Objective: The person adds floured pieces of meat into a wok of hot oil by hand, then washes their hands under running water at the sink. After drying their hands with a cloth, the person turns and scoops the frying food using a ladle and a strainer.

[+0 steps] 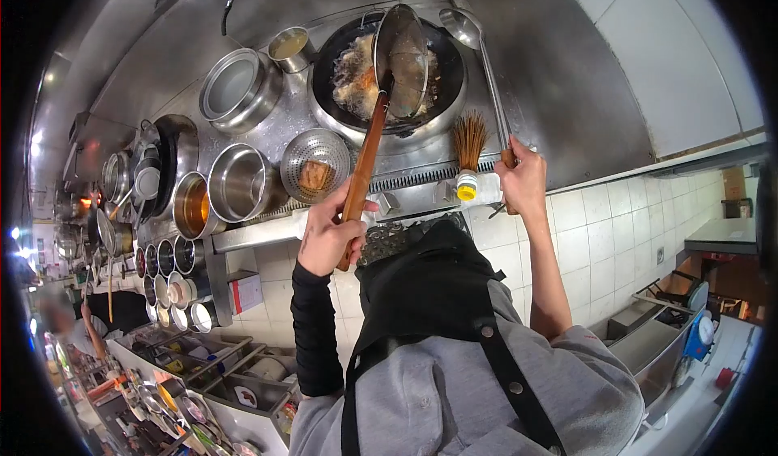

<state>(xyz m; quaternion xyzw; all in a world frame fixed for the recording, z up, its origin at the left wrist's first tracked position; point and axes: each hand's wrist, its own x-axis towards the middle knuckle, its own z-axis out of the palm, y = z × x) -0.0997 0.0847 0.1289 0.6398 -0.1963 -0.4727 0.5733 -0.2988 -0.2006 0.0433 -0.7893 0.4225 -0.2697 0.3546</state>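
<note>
My left hand (328, 233) grips the wooden handle of a large skimmer (403, 59), whose round head is tilted up over the wok (454, 100). Pale pieces of food (352, 79) bubble in the liquid inside the wok, and the skimmer hides part of them. To the right, my right hand (523, 176) is closed on the wooden end of a long-handled metal ladle (462, 28), whose bowl rests on the steel surface beside the wok. A bristle brush (470, 142) and a yellow-capped bottle (467, 189) are between the handles.
A perforated strainer (336, 148) holding a brown piece sits left of the skimmer handle. Steel pots (235, 182), a lidded pot (235, 87) and a small container (289, 44) stand further left. Another person (85, 326) is at the far left, behind condiment containers (186, 294).
</note>
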